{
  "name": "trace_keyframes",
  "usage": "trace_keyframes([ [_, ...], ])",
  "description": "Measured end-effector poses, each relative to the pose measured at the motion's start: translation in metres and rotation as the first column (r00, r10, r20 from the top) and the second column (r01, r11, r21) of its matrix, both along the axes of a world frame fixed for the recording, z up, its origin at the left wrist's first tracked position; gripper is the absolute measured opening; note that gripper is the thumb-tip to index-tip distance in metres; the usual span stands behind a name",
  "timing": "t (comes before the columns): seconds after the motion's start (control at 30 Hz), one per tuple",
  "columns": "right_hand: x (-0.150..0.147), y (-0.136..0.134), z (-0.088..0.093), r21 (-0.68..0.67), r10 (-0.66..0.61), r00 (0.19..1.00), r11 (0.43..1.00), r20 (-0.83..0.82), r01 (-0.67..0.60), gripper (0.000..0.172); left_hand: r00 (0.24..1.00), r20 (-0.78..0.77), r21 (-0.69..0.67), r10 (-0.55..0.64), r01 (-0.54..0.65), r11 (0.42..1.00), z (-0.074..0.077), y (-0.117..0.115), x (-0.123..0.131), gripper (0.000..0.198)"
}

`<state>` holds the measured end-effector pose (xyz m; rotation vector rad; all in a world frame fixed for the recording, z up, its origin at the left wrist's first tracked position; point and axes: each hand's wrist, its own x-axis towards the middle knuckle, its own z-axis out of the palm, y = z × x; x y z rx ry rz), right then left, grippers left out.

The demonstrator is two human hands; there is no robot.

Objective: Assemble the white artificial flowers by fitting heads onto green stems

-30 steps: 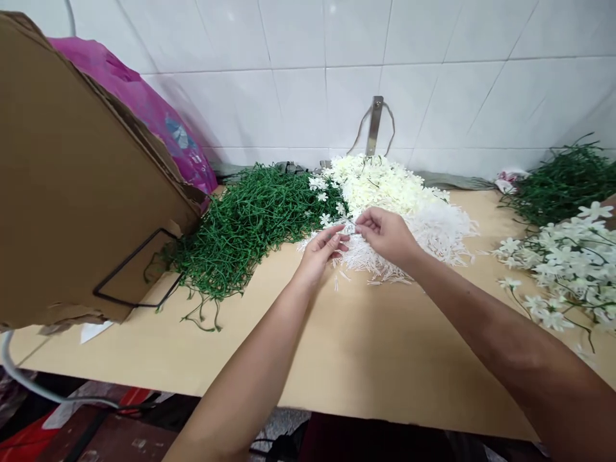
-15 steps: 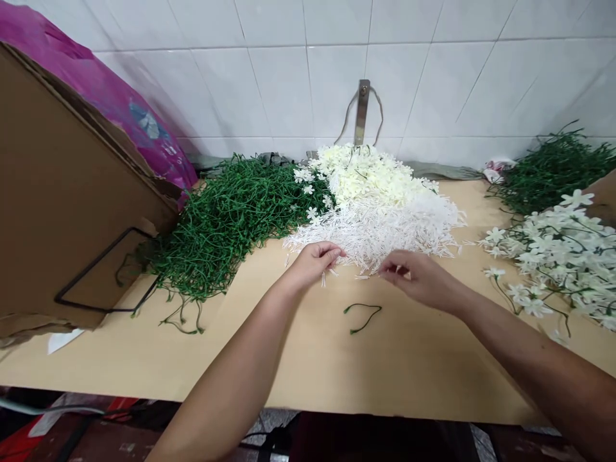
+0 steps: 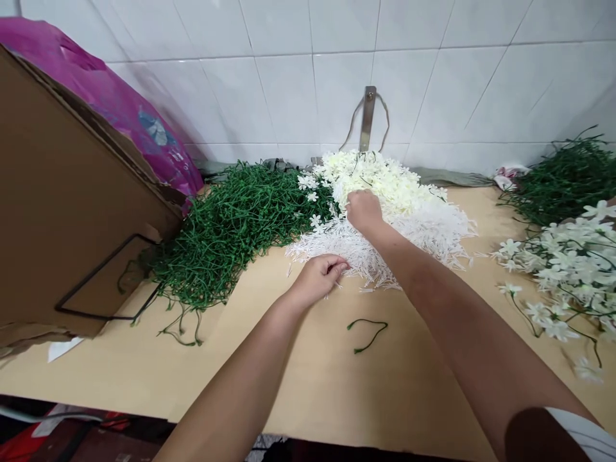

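My left hand rests at the front edge of a heap of short white plastic sticks, thumb and fingertips pinched together. What lies in that pinch is too small to make out. Further back, my right hand reaches over the sticks to the pile of pale yellow-white artificial flowers. Its fingers are curled down among the petals, and their tips are hidden. On the board in front of me lies one bent green plastic stem, touched by neither hand.
A tangle of green stems spreads to the left, beside a cardboard box and a purple bag. On the right are white flowers on stems and more green stems. A metal strip stands against the tiled wall.
My right hand has moved from the front edge of the white sticks forward and left to the flower pile. The left hand stays pinched at nearly the same spot.
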<state>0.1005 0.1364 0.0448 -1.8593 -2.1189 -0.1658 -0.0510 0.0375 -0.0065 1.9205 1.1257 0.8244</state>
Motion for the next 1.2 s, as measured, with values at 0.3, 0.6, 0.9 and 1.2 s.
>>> trace_keyframes([
  [0.3, 0.022, -0.075, 0.007, -0.093, 0.096, 0.96, 0.988, -0.265, -0.125, 0.023, 0.925, 0.332, -0.122, 0.184, -0.152, 0.981, 0.001, 0.003, 0.003, 0.029],
  [0.6, 0.029, -0.113, -0.01, -0.207, 0.181, 0.761, 0.9, -0.623, -0.384, 0.022, 0.896, 0.405, -0.315, 0.184, -0.052, 0.948, 0.01, -0.008, 0.015, 0.032],
  [0.9, 0.034, -0.107, -0.025, -0.179, 0.137, 0.579, 0.872, -0.803, -0.455, 0.013, 0.898, 0.384, -0.246, 0.213, -0.123, 0.961, 0.004, 0.001, 0.009, 0.018],
  [1.2, 0.034, -0.11, -0.021, -0.101, 0.098, 0.472, 0.92, -0.876, -0.379, 0.015, 0.91, 0.389, -0.249, 0.146, -0.049, 0.967, 0.017, -0.009, 0.012, 0.037],
])
